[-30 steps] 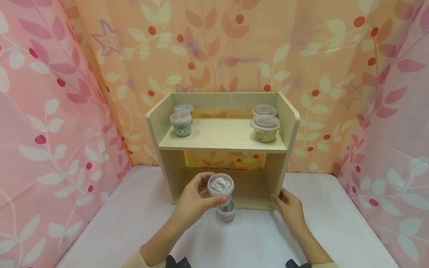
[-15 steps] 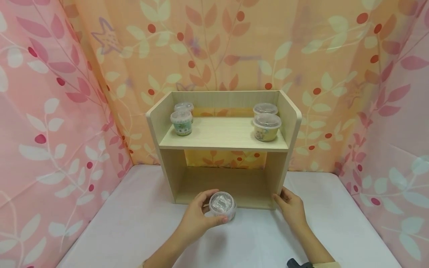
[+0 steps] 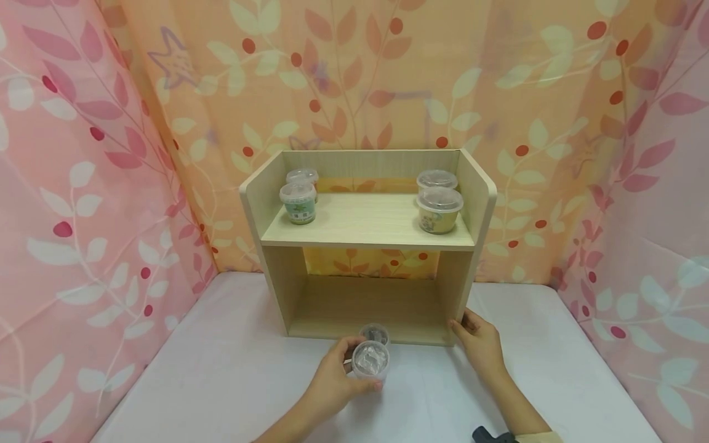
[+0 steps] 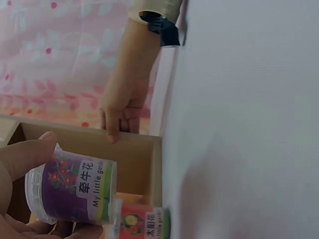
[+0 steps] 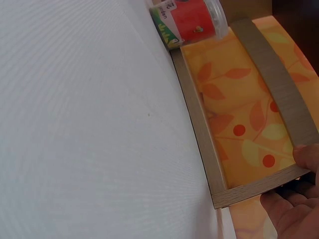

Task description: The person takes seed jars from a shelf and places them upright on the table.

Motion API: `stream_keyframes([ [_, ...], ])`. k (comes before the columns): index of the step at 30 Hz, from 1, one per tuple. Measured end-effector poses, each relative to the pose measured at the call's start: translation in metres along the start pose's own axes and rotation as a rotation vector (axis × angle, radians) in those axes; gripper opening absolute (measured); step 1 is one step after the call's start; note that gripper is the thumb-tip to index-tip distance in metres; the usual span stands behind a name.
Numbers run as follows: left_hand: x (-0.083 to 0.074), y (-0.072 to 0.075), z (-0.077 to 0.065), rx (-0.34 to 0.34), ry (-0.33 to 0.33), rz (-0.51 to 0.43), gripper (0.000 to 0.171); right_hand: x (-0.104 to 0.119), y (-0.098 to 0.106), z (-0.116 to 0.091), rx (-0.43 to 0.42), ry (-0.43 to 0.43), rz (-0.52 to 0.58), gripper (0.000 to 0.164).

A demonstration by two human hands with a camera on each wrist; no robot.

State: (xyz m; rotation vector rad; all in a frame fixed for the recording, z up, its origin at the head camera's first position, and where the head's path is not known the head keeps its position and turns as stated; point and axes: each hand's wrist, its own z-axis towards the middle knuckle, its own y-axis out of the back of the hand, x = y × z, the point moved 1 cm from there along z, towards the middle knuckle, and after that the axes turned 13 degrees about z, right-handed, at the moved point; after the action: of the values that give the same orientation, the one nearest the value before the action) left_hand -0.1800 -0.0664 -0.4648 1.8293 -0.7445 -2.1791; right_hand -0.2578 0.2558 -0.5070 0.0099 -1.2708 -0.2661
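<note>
My left hand (image 3: 331, 386) grips a small plastic cup (image 3: 371, 362) with a clear lid, thumb on one side and fingers on the other. Its purple label (image 4: 75, 186) with red flowers and "My little garden" shows in the left wrist view. Just beyond it, at the shelf's front edge, stands a similar cup (image 3: 375, 333) with a red label (image 5: 189, 21); I cannot tell whether the two cups touch. My right hand (image 3: 482, 346) pinches the right side panel of the wooden shelf (image 3: 367, 246) near its bottom, thumb inside and fingers outside.
On the upper shelf board, two lidded cups stand at the left, the front one a green cup (image 3: 300, 204). Two wider lidded tubs stand at the right, the front one a yellow tub (image 3: 439, 212). White cloth (image 3: 221, 369) covers the table; patterned curtains (image 3: 354, 74) surround it.
My left hand has lowered the purple cup and drawn it nearer to me, from over the red cup to in front of it. The right hand keeps its grip on the panel.
</note>
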Motion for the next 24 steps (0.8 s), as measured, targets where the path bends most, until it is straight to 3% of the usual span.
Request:
stream_keyframes([
  [9, 0.014, -0.01, 0.002, 0.001, 0.058, 0.049, 0.079, 0.005, 0.0, 0.0, -0.001, -0.043, 0.011, 0.053],
  [17, 0.027, -0.019, 0.005, -0.014, 0.072, 0.117, 0.083, 0.0, 0.001, 0.0, 0.009, -0.025, 0.013, 0.053],
  [24, 0.033, -0.022, 0.005, 0.019, 0.079, 0.098, 0.082, 0.0, 0.001, 0.0, 0.019, -0.032, 0.019, 0.054],
])
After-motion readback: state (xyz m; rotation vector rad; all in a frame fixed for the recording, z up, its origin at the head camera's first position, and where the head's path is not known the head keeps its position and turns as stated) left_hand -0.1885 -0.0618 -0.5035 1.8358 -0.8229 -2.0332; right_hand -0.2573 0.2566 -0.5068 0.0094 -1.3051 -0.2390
